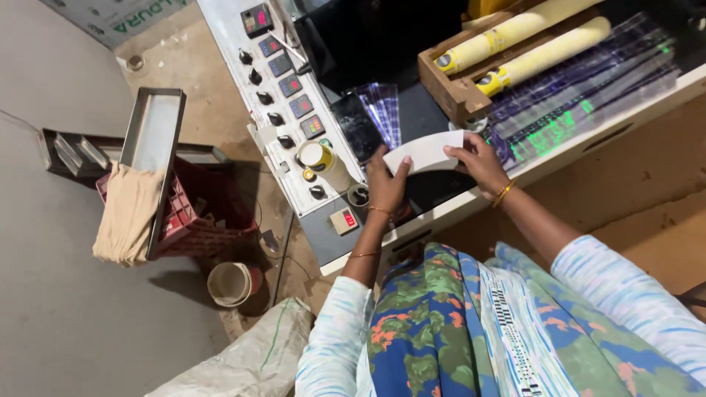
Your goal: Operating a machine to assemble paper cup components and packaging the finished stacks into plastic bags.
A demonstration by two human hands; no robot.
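At frame centre, left hand (385,184) and right hand (482,162) pinch 1 white curved paper blank (425,153); 2 yellow cup stacks (540,45) lie finished upper right.

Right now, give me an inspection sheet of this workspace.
Surface: dark machine bed beside a control panel with knobs and small displays.
Job's things: white curved paper sheet held over the bed.
Clutter: paper cup on the panel; wooden tray with two yellow cup stacks; clear plastic sleeves.
Fingers: left hand grips the sheet's left end, right hand its right end.
Cables: thin wire down to the floor.
Surroundings: red crate with cloth, bucket, white sack.
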